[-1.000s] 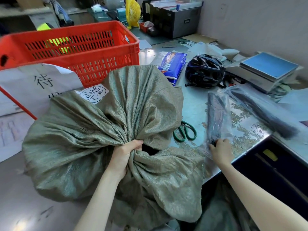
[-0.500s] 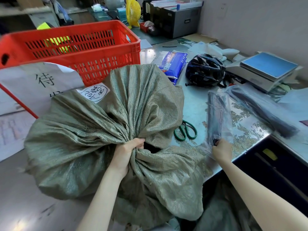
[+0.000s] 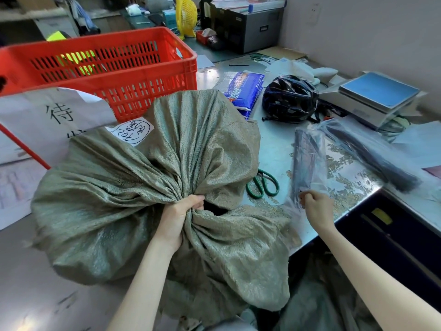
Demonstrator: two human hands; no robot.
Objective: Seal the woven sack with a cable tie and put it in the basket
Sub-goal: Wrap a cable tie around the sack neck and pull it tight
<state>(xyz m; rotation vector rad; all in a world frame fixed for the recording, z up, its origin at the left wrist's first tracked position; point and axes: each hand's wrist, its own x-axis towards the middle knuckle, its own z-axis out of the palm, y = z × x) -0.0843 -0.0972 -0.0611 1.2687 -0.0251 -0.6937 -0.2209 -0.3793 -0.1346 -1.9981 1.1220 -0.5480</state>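
A full grey-green woven sack (image 3: pixel 107 199) lies on the table in front of me, with a white handwritten label (image 3: pixel 132 130) on top. My left hand (image 3: pixel 177 218) is clenched around its gathered neck, and the loose mouth flares out toward me. My right hand (image 3: pixel 316 206) pinches the near end of a clear plastic bag of black cable ties (image 3: pixel 306 158) lying on the table to the right of the sack. The red plastic basket (image 3: pixel 133 80) stands behind the sack at the back left.
Green-handled scissors (image 3: pixel 262 183) lie between the sack and the cable-tie bag. A second bag of black ties (image 3: pixel 372 154), a black helmet (image 3: pixel 290 99), a blue packet (image 3: pixel 245 88) and a scale (image 3: pixel 377 96) sit to the right. A paper sign (image 3: pixel 47 118) leans against the basket.
My right hand has shifted slightly at the open end of the cable-tie bag, its fingers now pinching there. My left hand keeps the same grip on the sack's neck.
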